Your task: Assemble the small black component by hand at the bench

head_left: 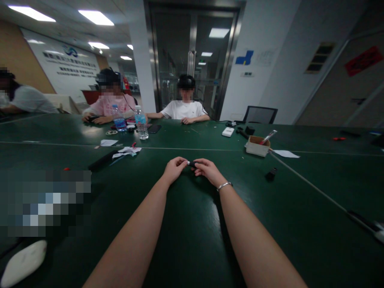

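Both my hands meet above the green table (192, 224), a little beyond arm's middle reach. Between them is a small black cylinder with a silver end (191, 163); its exact kind is too small to make out. My left hand (174, 170) pinches the silver end with thumb and fingertips. On the black end, the fingers of my right hand (209, 171) are closed, and a silver bracelet (225, 186) circles that wrist. Parts of the cylinder are hidden by the fingertips.
Right of my hands lie a small black object (271, 174) and an open box (258, 146) with a stick-like item. Crumpled paper (127, 151) and water bottles (141, 124) are to the left. A white mouse-shaped object (24, 262) lies near left. People sit across the table.
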`<control>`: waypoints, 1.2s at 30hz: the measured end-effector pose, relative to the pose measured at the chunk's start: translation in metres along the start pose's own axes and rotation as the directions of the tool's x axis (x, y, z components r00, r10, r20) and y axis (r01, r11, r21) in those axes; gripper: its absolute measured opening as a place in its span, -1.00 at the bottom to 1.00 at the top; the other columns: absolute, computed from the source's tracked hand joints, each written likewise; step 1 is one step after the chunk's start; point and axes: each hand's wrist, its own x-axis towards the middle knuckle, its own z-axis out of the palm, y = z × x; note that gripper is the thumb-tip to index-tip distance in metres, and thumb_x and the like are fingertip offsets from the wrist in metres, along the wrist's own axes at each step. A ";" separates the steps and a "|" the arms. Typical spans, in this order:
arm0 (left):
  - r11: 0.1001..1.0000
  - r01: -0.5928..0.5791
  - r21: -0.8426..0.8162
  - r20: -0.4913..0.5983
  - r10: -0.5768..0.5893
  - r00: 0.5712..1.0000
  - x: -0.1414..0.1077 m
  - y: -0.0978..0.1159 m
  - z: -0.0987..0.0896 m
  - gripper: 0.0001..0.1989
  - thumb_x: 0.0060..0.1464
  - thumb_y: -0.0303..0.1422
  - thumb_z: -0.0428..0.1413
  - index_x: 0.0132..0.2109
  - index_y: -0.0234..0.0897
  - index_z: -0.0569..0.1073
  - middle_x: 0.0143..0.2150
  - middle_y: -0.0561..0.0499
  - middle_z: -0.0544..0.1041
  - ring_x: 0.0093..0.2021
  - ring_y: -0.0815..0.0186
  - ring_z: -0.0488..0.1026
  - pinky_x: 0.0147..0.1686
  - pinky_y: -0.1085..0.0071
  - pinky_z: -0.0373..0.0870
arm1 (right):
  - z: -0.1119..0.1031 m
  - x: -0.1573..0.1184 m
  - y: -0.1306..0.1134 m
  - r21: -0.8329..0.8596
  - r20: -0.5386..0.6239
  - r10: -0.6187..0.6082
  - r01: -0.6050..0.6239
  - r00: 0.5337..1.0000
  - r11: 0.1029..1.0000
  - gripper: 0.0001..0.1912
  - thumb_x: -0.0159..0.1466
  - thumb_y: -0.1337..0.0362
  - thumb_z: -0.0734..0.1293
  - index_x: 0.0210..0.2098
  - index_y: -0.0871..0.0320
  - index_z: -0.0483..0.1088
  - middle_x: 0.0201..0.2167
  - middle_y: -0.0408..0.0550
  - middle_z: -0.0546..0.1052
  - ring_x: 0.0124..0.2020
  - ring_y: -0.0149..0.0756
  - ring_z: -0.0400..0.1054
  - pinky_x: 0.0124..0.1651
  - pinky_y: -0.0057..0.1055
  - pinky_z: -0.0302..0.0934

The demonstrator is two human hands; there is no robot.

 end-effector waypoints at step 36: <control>0.999 0.004 -0.043 0.023 -0.003 1.000 -0.001 0.004 0.000 -0.82 -0.05 -0.31 0.13 -0.27 -0.29 0.47 -0.46 0.06 0.43 -0.43 0.39 0.37 -0.40 0.47 0.28 | -0.001 0.001 0.001 0.008 0.017 -0.011 0.010 1.000 1.000 -0.82 0.17 0.45 0.35 -0.20 0.25 0.40 -0.51 -0.06 0.55 -0.60 -0.50 0.40 -0.47 -0.58 0.39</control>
